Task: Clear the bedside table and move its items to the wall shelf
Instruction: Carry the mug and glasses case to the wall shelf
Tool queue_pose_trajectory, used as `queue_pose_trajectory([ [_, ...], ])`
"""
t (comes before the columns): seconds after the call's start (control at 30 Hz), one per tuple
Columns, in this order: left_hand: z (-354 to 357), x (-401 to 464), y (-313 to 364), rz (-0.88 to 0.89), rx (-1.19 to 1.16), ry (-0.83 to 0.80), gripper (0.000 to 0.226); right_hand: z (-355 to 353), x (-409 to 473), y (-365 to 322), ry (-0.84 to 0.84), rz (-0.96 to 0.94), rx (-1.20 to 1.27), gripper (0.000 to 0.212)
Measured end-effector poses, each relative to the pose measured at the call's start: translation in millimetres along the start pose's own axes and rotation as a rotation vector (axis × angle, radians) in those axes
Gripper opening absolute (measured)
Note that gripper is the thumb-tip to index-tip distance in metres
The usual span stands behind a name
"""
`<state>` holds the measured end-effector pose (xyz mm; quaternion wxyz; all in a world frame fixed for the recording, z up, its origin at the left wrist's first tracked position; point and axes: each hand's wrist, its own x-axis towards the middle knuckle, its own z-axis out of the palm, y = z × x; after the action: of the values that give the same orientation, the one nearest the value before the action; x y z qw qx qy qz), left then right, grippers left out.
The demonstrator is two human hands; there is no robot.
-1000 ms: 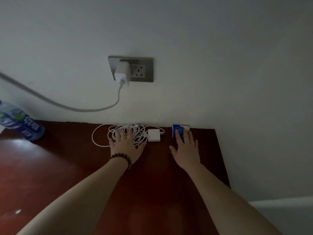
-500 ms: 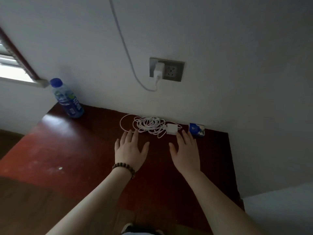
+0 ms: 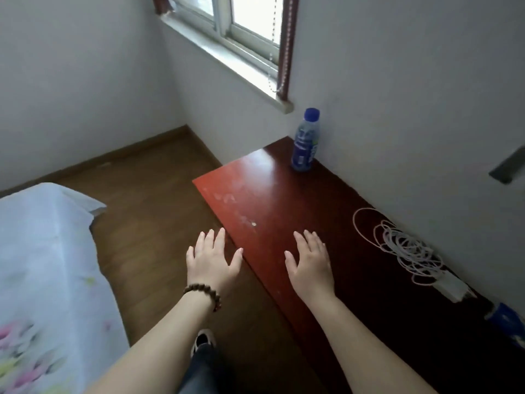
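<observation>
Walls: pale grey walls (image 3: 412, 81) fill the upper frame, meeting in a corner at upper left.
Floor: brown wood-plank floor (image 3: 147, 189) runs through the middle of the frame, with a matching skirting board along the left wall.
Bed: at lower left, a bed (image 3: 42, 265) under a pale sheet printed with pink and green flowers.
Desk: a glossy red-brown desk (image 3: 270, 200) stretches from centre frame to lower right, its long edge against the right-hand wall; pale scuffs and a small white fleck mark the near part of its top.
Window: at top centre, a white-framed window (image 3: 241, 21) with a dark red strip down its right side and a bead chain hanging in front.
Left hand: the left hand (image 3: 211, 261), a dark beaded bracelet at the wrist, hangs over the floor just left of the desk edge; grip wide, fingers spread, holding nothing.
Right hand: the right hand (image 3: 309, 264) is over the desk top, palm down; grip wide, fingers spread, holding nothing. Whether it touches the wood cannot be told.
Water bottle: a clear bottle (image 3: 305, 140) with blue cap and blue label stands upright at the desk's far end beside the wall; the label's writing is too blurred to read.
Cable: a loosely coiled white cable (image 3: 403, 245) lies on the desk along the wall at right.
Charger: a white charger block (image 3: 454, 287) sits at the near end of the cable.
Blue packet: a small blue packet (image 3: 507, 319) lies at the lower right edge; its print is unreadable.
Socket plate: a grey plate (image 3: 508, 166) shows at the right edge, on the wall.
</observation>
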<state>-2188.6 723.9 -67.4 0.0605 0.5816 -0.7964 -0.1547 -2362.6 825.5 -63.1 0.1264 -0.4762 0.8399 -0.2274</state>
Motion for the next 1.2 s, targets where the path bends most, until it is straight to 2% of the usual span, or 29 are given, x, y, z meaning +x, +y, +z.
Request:
queue_pose_trajectory([
  [0.27,-36,35,-130,-0.342,-0.086,0.096,0.067,83,66,-121,-0.124,-0.225,0.028,0.051],
  [0.43,-55,78,-216,-0.496,-0.148,0.127,0.068,150,113,-212,-0.174,-0.34,-0.003,0.049],
  [0.63,-92,149,-306,-0.545,-0.164,0.175,0.067,207,182,-312,-0.181,-0.437,-0.033,0.047],
  [0.93,-128,267,-384,-0.554,-0.184,0.185,0.065,261,285,-402,-0.186,-0.421,-0.024,0.04],
  [1.2,-136,420,-461,-0.628,-0.164,0.18,0.066,342,435,-487,-0.234,-0.471,-0.005,0.04],
])
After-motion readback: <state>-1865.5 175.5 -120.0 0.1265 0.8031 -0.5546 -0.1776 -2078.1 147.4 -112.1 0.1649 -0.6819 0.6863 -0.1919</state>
